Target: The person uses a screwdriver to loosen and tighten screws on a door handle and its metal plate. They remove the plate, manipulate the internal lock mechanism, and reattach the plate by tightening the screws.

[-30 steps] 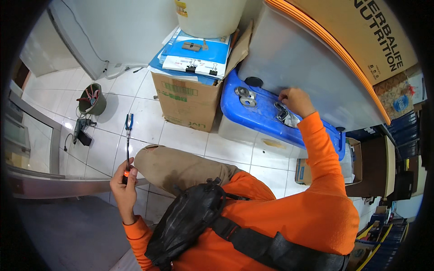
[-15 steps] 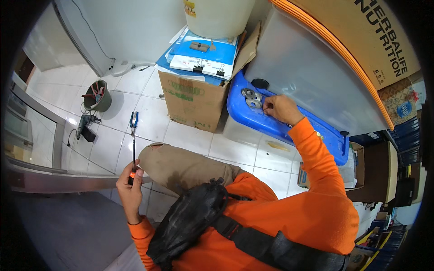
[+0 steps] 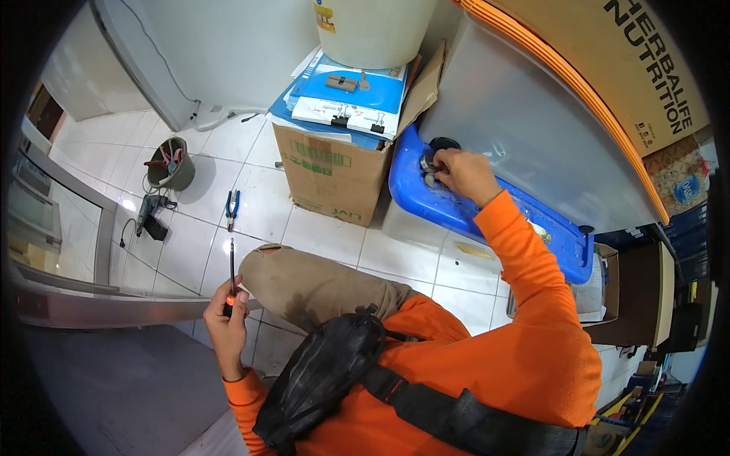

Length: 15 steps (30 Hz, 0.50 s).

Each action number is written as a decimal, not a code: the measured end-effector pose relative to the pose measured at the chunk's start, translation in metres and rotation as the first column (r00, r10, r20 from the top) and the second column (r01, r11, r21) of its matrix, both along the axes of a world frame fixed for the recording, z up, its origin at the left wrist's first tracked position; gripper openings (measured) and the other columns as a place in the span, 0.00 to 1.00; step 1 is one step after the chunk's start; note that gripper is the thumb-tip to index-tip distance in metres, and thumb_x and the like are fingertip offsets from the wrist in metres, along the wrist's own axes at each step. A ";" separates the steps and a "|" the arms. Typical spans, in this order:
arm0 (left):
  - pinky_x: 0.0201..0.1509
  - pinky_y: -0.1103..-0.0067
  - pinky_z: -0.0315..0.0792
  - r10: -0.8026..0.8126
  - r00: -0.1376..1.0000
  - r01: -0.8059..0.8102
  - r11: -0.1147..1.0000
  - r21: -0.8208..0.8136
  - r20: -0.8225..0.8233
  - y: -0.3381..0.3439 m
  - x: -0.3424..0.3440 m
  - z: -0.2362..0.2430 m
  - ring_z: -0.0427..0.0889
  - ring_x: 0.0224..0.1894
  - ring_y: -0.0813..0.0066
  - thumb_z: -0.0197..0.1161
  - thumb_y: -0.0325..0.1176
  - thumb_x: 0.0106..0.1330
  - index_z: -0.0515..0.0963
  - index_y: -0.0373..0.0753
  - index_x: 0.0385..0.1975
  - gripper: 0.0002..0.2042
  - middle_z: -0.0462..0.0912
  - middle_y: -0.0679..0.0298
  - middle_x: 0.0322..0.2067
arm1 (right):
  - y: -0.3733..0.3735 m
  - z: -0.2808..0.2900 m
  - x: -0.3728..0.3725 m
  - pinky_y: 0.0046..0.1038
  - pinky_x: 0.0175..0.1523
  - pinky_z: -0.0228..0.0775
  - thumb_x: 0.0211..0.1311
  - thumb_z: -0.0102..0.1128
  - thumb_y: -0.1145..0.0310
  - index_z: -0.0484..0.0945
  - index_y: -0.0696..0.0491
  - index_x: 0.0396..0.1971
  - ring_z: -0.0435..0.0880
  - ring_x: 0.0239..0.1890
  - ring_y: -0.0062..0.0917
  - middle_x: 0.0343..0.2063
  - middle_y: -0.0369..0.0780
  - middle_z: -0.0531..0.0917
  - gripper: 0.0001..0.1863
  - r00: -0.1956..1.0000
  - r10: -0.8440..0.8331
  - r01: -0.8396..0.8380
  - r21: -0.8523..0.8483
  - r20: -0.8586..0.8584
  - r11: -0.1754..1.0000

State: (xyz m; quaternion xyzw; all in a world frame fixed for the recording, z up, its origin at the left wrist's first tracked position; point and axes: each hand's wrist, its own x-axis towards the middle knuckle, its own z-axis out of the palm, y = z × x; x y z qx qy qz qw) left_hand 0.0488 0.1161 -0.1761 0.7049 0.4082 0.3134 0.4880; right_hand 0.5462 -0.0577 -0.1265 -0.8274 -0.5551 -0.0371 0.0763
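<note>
My left hand (image 3: 232, 308) is wrapped round a black-and-orange screwdriver (image 3: 231, 302), its long shaft pointing upward in the picture. My right hand (image 3: 468, 173) has curled fingers among small round metal pieces (image 3: 428, 175) at the left end of a blue plastic lid (image 3: 411, 186); what is between the fingertips is too small to make out. A black disc (image 3: 444, 142) lies just behind them. Blue-handled pliers (image 3: 233, 205) lie on the white tiles beyond the screwdriver's tip.
A green bucket of tools (image 3: 171, 171) and a drill (image 3: 152, 213) stand on the floor at left, near a metal-framed glass door (image 3: 65, 281). A cardboard box (image 3: 319, 175) bears papers, a lock cylinder (image 3: 341, 82) and a white container (image 3: 372, 26). A translucent bin (image 3: 532, 129) stands behind the lid.
My right hand has moved left along the blue lid onto the round metal pieces at its end. My left hand still holds the screwdriver, slightly further right in the picture.
</note>
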 end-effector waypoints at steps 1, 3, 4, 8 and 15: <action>0.29 0.85 0.67 0.003 1.000 -0.003 1.000 -0.003 0.000 0.000 -0.001 -0.003 0.73 0.26 0.86 0.65 0.33 0.73 0.80 0.29 0.57 0.17 0.80 0.68 0.31 | -0.004 0.002 0.004 0.43 0.42 0.79 0.54 0.71 0.63 0.84 0.48 0.35 0.88 0.39 0.41 0.35 0.40 0.88 0.10 1.000 -0.026 0.026 -0.024 0.007 0.999; 0.29 0.85 0.67 0.004 1.000 -0.004 1.000 -0.019 0.002 0.000 -0.001 -0.005 0.73 0.26 0.86 0.65 0.33 0.73 0.80 0.30 0.57 0.17 0.80 0.68 0.31 | -0.014 0.006 0.011 0.43 0.41 0.79 0.53 0.70 0.63 0.84 0.48 0.34 0.88 0.37 0.41 0.33 0.41 0.88 0.09 0.998 -0.064 0.065 -0.028 0.018 0.997; 0.29 0.85 0.67 0.005 1.000 -0.005 0.999 -0.033 0.007 0.000 -0.001 -0.006 0.73 0.26 0.86 0.66 0.34 0.73 0.80 0.30 0.56 0.17 0.80 0.68 0.31 | -0.019 0.009 0.014 0.42 0.41 0.79 0.53 0.69 0.63 0.84 0.48 0.32 0.88 0.36 0.41 0.32 0.42 0.88 0.08 0.994 -0.102 0.103 -0.031 0.031 0.994; 0.29 0.85 0.67 -0.006 1.000 0.006 0.999 -0.033 0.006 0.003 0.003 -0.010 0.73 0.26 0.86 0.66 0.34 0.73 0.80 0.31 0.56 0.18 0.80 0.68 0.32 | -0.034 0.014 0.020 0.43 0.40 0.80 0.52 0.66 0.64 0.85 0.48 0.31 0.88 0.34 0.42 0.29 0.43 0.88 0.07 0.986 -0.163 0.164 -0.037 0.029 0.986; 0.29 0.85 0.67 -0.007 1.000 0.007 0.999 -0.033 0.010 0.000 0.011 -0.010 0.72 0.25 0.86 0.66 0.30 0.71 0.81 0.30 0.56 0.17 0.80 0.69 0.30 | -0.038 0.016 0.027 0.42 0.39 0.81 0.53 0.66 0.66 0.87 0.47 0.33 0.89 0.34 0.43 0.29 0.43 0.88 0.07 0.952 -0.194 0.246 -0.217 0.237 0.945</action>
